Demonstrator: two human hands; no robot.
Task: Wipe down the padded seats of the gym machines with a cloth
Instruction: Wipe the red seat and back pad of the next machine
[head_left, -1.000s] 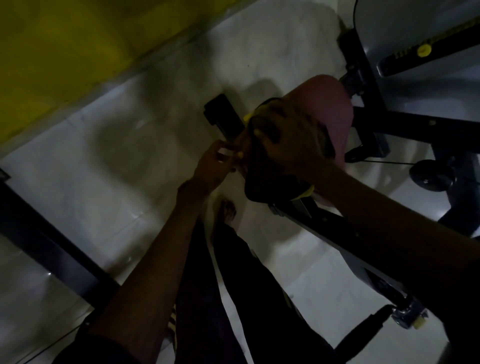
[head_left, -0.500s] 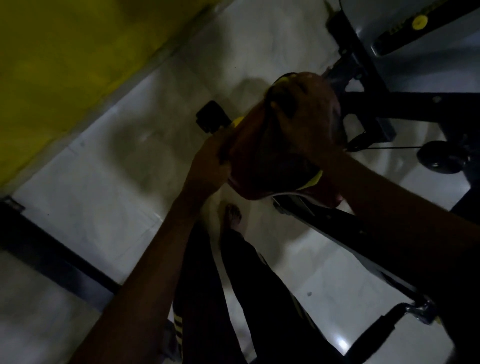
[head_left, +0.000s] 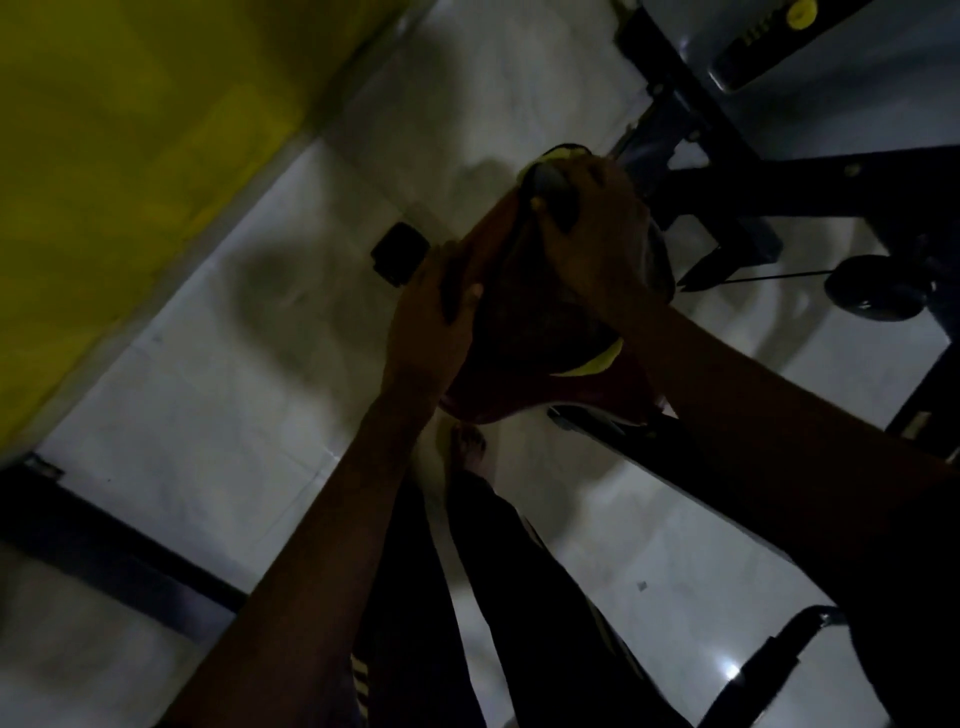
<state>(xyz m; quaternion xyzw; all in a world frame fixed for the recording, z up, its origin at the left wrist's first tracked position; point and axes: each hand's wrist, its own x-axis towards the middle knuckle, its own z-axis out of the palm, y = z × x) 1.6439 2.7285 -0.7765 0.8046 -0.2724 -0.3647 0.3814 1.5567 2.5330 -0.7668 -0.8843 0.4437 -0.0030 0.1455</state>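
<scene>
The scene is dim. A black padded seat (head_left: 551, 203) with yellow trim stands at centre, and a reddish cloth (head_left: 519, 338) is draped over most of it. My left hand (head_left: 431, 332) grips the cloth-covered left side of the seat, thumb on top. On the seat's far, narrow end lies my right hand (head_left: 597, 249), its fingers curled over the cloth and the seat's tip. The seat's underside is hidden.
The machine's dark frame (head_left: 779, 192) and a pulley wheel (head_left: 878, 291) stand to the right. A slanted support bar (head_left: 623, 436) runs under the seat. A black foot pad (head_left: 400, 253) lies on the white floor. A yellow wall (head_left: 130, 156) is left, a dark beam (head_left: 104, 551) lower left. My legs (head_left: 519, 597) stand below.
My right hand slid with the cloth toward the seat's far end. The cloth now covers the seat's left side, and my left hand moved from the seat's edge to grip that side.
</scene>
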